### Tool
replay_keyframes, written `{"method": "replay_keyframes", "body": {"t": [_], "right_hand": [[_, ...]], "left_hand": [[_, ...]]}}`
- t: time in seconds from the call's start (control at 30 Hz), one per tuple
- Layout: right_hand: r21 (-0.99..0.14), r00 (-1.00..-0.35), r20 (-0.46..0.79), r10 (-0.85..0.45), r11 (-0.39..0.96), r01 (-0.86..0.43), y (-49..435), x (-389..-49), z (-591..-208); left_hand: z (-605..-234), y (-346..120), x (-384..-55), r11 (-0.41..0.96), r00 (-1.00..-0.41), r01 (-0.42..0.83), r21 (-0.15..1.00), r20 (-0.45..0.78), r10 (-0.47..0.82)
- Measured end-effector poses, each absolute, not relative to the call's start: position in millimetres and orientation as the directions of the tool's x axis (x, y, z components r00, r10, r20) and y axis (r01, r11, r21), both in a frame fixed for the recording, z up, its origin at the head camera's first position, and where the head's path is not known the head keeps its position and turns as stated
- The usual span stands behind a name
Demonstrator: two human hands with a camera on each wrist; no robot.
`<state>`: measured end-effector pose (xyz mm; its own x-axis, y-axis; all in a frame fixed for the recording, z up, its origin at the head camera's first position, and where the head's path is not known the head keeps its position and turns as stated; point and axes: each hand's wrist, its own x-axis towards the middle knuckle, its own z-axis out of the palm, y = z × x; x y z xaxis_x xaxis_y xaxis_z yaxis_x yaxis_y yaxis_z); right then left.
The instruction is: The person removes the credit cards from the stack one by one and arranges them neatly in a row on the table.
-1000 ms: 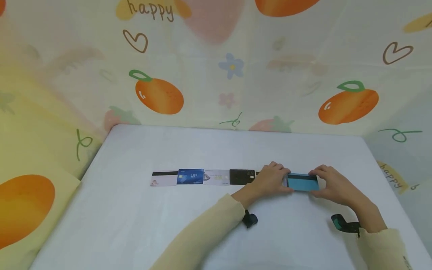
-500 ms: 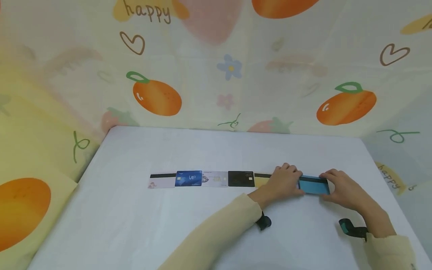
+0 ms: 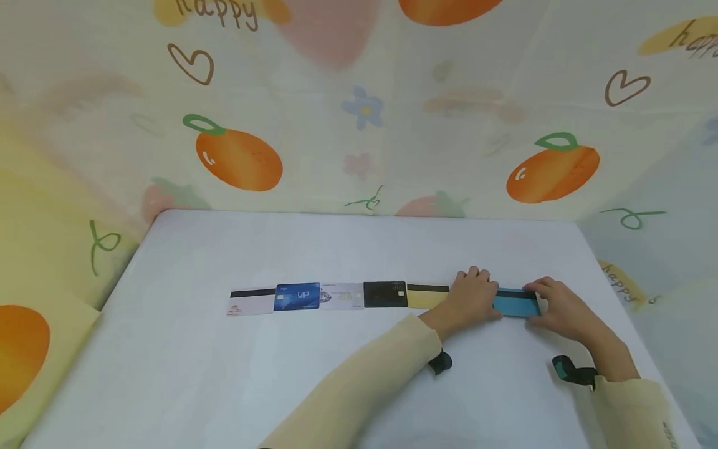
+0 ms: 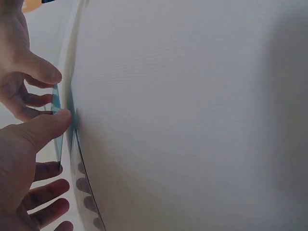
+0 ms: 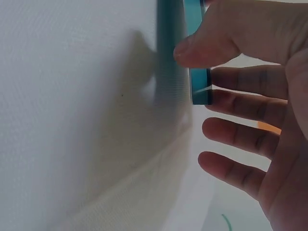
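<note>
A blue card (image 3: 517, 303) with a dark stripe is held between my two hands at the right end of a card row. My left hand (image 3: 467, 302) pinches its left end; my right hand (image 3: 563, 312) pinches its right end by the long edges. In the right wrist view the card (image 5: 200, 87) appears edge-on, between thumb and fingers, slightly above the cloth. To the left lie a gold card (image 3: 425, 298), partly hidden by my left hand, a black card (image 3: 384, 295), a pale card (image 3: 342, 297), a blue VIP card (image 3: 297, 297) and a striped white card (image 3: 250, 303).
The cards lie on a white-covered table (image 3: 224, 386). Behind and beside it hangs a fruit-patterned cloth (image 3: 314, 125). A black wrist mount (image 3: 441, 362) sits under my left wrist, another black mount (image 3: 574, 372) by my right.
Both hands have moved right along the table with the blue card between them. More of the gold card has come into sight. The head view has turned slightly right.
</note>
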<state>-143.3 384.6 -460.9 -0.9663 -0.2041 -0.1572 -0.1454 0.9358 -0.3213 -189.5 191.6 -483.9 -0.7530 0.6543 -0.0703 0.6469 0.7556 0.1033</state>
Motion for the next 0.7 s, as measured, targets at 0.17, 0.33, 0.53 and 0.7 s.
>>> {"method": "replay_keyframes", "body": {"t": [0.17, 0.33, 0.53, 0.7], "right_hand": [[-0.317, -0.967, -0.178, -0.181, 0.941, -0.118, 384, -145, -464], [-0.311, -0.969, -0.178, -0.174, 0.944, -0.112, 387, -146, -464], [-0.309, -0.97, -0.179, -0.167, 0.945, -0.106, 390, -150, -467], [-0.32, -0.968, -0.2, -0.153, 0.944, -0.083, 393, -151, -469]], "left_hand": [[-484, 196, -189, 0.769, -0.765, 0.636, 0.067, -0.077, 0.64], [-483, 201, -189, 0.767, -0.764, 0.639, 0.052, -0.071, 0.641], [-482, 204, -191, 0.803, -0.797, 0.593, 0.049, -0.1, 0.595], [-487, 202, -191, 0.799, -0.794, 0.599, 0.056, -0.083, 0.602]]}}
